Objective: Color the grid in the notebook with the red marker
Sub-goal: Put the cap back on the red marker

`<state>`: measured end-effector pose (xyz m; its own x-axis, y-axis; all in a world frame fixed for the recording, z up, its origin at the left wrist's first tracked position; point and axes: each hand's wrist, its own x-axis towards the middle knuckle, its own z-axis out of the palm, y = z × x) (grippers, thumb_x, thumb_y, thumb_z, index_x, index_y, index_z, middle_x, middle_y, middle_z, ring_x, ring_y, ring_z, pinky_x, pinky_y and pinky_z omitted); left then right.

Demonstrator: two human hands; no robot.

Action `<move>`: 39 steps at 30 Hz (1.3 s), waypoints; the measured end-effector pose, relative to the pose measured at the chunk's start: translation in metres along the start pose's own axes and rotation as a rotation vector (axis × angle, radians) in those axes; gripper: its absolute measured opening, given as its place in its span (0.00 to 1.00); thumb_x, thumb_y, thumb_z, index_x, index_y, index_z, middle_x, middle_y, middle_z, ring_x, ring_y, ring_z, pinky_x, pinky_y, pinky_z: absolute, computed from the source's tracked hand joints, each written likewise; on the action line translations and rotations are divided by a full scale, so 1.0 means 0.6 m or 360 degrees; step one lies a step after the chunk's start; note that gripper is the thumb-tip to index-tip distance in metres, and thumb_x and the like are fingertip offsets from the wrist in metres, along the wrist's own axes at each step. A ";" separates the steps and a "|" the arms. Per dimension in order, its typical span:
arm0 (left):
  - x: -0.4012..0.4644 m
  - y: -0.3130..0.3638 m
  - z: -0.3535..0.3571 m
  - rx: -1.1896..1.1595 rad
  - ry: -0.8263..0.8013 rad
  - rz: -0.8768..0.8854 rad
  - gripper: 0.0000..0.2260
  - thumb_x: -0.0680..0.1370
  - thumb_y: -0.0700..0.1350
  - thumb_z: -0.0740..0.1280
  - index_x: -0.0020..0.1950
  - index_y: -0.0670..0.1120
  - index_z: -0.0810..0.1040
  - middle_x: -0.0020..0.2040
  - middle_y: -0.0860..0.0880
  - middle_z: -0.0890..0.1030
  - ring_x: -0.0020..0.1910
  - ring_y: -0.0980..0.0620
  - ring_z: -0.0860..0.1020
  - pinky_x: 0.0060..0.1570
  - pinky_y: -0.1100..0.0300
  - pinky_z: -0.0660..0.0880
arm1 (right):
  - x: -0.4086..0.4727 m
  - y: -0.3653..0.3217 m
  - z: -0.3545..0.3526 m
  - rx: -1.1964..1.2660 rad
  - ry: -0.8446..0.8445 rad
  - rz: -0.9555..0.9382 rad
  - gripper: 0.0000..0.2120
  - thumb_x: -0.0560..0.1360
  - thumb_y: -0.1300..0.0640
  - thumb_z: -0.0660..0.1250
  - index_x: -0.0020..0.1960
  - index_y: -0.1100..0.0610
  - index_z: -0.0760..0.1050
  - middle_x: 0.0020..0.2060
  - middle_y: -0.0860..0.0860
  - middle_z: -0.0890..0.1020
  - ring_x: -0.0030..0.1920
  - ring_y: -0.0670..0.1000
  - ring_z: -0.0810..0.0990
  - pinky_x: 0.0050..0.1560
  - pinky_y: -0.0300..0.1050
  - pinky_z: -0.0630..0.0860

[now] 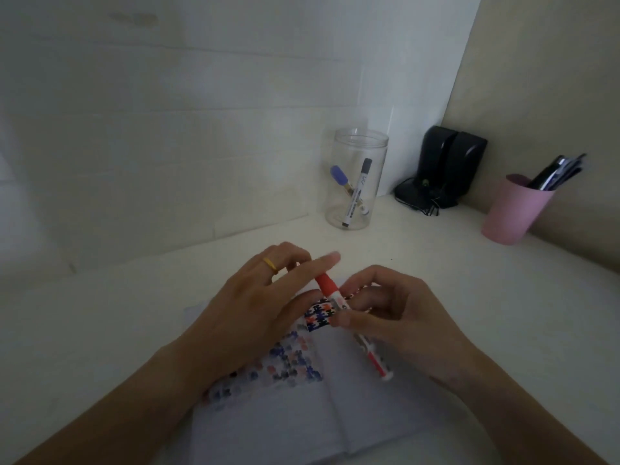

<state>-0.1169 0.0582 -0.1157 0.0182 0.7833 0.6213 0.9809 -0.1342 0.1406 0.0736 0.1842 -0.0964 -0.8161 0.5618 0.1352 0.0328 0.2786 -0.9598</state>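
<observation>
Red marker [349, 317] held between both hands above the notebook [335, 414].

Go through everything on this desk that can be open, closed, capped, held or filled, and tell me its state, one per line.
Red marker: capped, held by both hands over the notebook.
Left hand: grip on the red cap.
Right hand: grip on the barrel.
White grid notebook: open, partly coloured.
Clear plastic jar: lidless, two capped markers inside.
Pink cup: upright, holding pens.

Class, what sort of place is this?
Probably a study desk in a corner: an open notebook, a clear jar of markers, and a pink cup of pens against the wall.
</observation>
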 end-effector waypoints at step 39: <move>-0.012 -0.044 0.000 0.0325 -0.0024 -0.0469 0.23 0.83 0.57 0.54 0.73 0.48 0.73 0.60 0.49 0.82 0.57 0.47 0.80 0.57 0.51 0.75 | 0.364 -0.095 -0.116 -0.1390 0.1110 -0.0440 0.10 0.78 0.60 0.65 0.50 0.60 0.86 0.45 0.56 0.89 0.46 0.56 0.86 0.52 0.53 0.82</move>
<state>-0.1427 0.0560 -0.1239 -0.2699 0.7796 0.5652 0.9629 0.2216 0.1543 -0.0665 0.3449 0.0051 -0.3698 0.6304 0.6825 0.5137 0.7508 -0.4152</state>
